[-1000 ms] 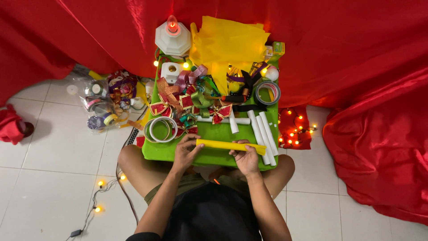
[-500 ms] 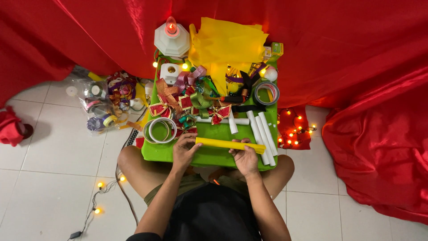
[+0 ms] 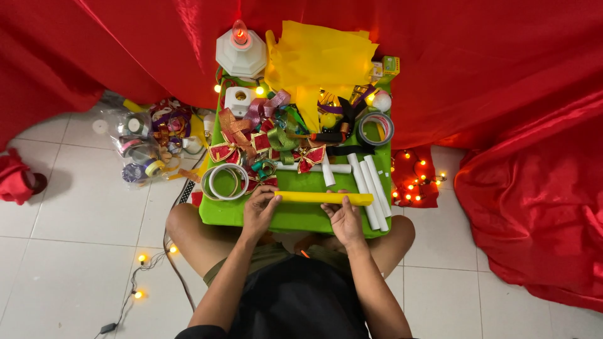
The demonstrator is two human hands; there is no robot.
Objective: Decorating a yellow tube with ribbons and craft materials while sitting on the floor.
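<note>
A long yellow paper roll (image 3: 323,198) lies level across the near part of the small green table (image 3: 295,216). My left hand (image 3: 260,210) grips the roll's left end with the fingers curled over it. My right hand (image 3: 344,220) holds the roll from below near its middle, fingertips on the paper. Several white paper rolls (image 3: 370,182) lie just beyond and to the right of the yellow one. A ring of tape (image 3: 224,181) sits left of my left hand.
Ribbon bows (image 3: 264,141), crumpled yellow paper (image 3: 317,59), a grey tape roll (image 3: 375,129) and a white lamp (image 3: 240,53) crowd the table's far half. A bag of ribbon spools (image 3: 147,147) lies on the tiled floor at left. Red cloth (image 3: 521,157) and string lights (image 3: 414,185) surround the right.
The yellow roll has gone from slightly tilted to level and shifted a little away from me. Both hands moved with it.
</note>
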